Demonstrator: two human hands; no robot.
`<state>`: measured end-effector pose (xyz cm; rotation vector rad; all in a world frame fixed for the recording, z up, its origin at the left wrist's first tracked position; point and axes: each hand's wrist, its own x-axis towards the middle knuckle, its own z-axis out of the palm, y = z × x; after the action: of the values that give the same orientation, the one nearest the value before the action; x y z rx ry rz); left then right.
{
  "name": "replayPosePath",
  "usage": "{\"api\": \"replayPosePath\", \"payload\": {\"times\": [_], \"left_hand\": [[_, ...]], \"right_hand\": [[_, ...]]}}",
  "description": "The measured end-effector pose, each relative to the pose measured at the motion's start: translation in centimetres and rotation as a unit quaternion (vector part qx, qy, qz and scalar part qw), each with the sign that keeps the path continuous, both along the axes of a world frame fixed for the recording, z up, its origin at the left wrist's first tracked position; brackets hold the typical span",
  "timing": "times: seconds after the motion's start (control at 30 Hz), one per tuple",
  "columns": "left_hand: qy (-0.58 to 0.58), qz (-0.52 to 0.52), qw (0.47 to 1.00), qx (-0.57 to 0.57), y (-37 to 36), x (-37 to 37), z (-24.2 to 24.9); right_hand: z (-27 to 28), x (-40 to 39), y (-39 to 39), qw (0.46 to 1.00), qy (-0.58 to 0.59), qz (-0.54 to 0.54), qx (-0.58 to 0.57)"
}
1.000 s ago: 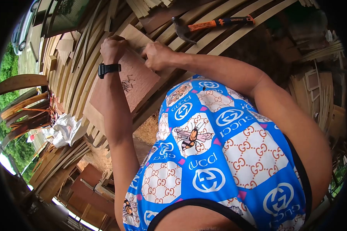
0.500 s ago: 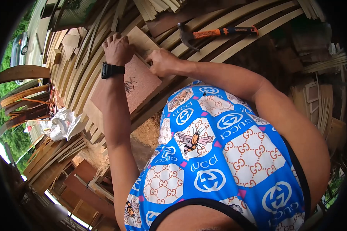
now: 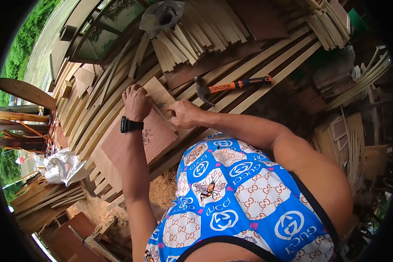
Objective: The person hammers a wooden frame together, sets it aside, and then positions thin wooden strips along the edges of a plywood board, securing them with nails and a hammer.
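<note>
My left hand (image 3: 137, 103), a black watch on its wrist, rests with curled fingers at the upper corner of a reddish-brown board (image 3: 161, 137). What lies under those fingers is hidden. My right hand (image 3: 185, 114) is closed, thumb and forefinger together, beside the board's right edge; I cannot see what it pinches. Between the hands runs a narrow pale wooden strip (image 3: 164, 116) along that edge. Several loose nails (image 3: 146, 134) lie on the board near my left wrist. Beyond my hands is a light plywood piece (image 3: 158, 90).
A claw hammer (image 3: 236, 86) with an orange and black handle lies across long wooden slats (image 3: 253, 83) to the right. Bundled strips (image 3: 183, 43) are stacked at the back. A white plastic bag (image 3: 63, 168) sits at left, and sawdust (image 3: 163, 192) lies below the board.
The camera view has shifted, so the hands and hammer sit lower in the picture and more of the back shows. Both hands keep nearly the same places on the board.
</note>
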<state>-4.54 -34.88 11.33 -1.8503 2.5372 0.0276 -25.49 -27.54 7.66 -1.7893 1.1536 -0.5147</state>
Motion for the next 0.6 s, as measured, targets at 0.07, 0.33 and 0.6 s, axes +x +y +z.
{"api": "replayPosePath", "payload": {"times": [0.07,0.33,0.6], "left_hand": [[0.073,0.024,0.996,-0.05,0.6,0.3,-0.2],[0.197,0.035,0.976,-0.084,3.9,0.0,2.8],[0.228,0.045,0.969,-0.09,5.3,-0.8,2.7]], "right_hand": [[0.5,-2.1,-1.4,0.998,-0.012,-0.058,-0.019],[-2.4,-16.0,-15.4,0.919,0.114,-0.346,-0.149],[-0.4,-14.5,-18.0,0.928,0.226,-0.293,-0.049]]}}
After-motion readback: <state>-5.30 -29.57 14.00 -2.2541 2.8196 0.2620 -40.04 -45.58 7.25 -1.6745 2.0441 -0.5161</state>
